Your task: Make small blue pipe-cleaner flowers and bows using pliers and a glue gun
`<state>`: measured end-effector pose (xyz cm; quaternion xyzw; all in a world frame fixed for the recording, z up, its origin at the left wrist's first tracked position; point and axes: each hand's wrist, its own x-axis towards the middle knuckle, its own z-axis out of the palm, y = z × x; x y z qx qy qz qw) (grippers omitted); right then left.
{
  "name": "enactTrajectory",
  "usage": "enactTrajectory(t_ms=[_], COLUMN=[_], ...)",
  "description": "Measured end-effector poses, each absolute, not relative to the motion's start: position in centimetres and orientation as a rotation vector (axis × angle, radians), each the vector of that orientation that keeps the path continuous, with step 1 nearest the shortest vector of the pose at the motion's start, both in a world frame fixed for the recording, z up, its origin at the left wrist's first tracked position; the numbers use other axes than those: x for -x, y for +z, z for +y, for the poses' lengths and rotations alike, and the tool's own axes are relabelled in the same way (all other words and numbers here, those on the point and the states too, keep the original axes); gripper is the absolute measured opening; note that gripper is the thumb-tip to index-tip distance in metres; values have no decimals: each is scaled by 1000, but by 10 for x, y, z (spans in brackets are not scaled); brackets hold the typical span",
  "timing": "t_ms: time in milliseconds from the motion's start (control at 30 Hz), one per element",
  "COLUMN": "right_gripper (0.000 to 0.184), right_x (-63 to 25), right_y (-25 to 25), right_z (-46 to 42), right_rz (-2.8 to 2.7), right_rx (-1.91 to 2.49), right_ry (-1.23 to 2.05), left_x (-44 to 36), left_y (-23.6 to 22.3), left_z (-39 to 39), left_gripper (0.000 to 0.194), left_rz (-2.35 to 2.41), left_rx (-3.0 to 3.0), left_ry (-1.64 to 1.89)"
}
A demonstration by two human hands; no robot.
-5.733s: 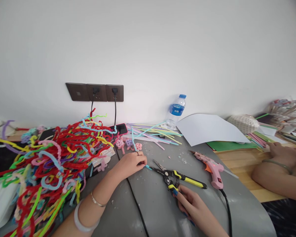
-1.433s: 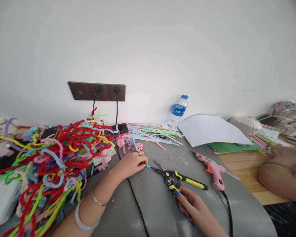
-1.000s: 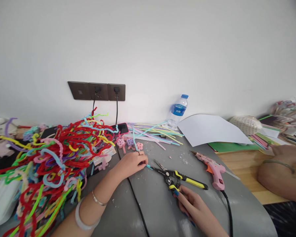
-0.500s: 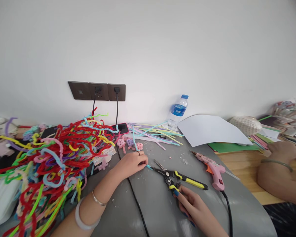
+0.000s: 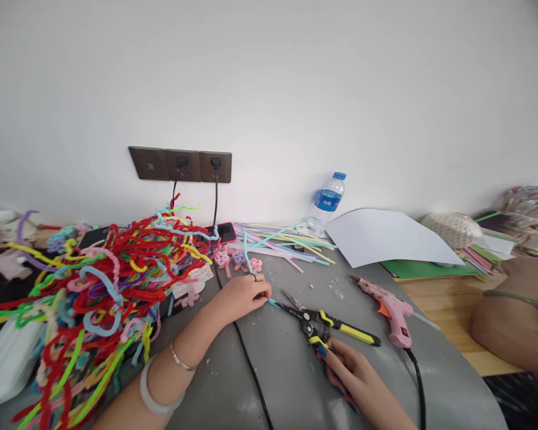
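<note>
Broadly, you have a grey table point(image 5: 296, 382) in front of you, with a tangled heap of fuzzy stems point(image 5: 152, 295) filling its left side. A curved white sheet point(image 5: 385, 237) lies towards the wall on the right, and at the far right a co-worker's arm point(image 5: 497, 325) rests over a wooden surface. Between your hands lie the yellow-and-black pliers point(image 5: 308, 316), nose pointing left, with a pink glue gun point(image 5: 398, 316) just beyond them. Your right hand point(image 5: 349, 364) grasps only the nearer handle; the farther one sticks out free. Your left hand point(image 5: 246, 295) lies low over the table, its fingertips pinched on the blue stem point(image 5: 272, 302). Behind it sit three small flower-like pieces point(image 5: 238, 258), pink and purple. Smallest of all is the short length of blue stem showing between your fingertips and the tool's nose, which it meets; whether the jaws clamp it, you cannot tell from here. You seem to be at the step of working that end with the tool, so the next move probably calls for a steady left pinch and a controlled squeeze.
</note>
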<state>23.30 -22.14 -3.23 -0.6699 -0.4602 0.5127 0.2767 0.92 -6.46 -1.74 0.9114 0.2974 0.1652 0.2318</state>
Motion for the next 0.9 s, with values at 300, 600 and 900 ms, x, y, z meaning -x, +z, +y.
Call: enactTrajectory(t_ms=[300, 600, 900], right_gripper=[61, 62, 67], right_x=[-235, -234, -236], right_y=[-38, -34, -39], right_z=[-222, -222, -223], right_rz=[-1247, -1250, -1256], right_rx=[1792, 1800, 1798], right_ry=[1370, 1363, 1362], left_x=[-9, -9, -9], left_y=[-16, -17, -17], left_z=[-65, -66, -65], left_gripper=[13, 13, 12], left_rz=[826, 829, 831], left_rx=[-2501, -2492, -2493], left_ry=[458, 457, 449])
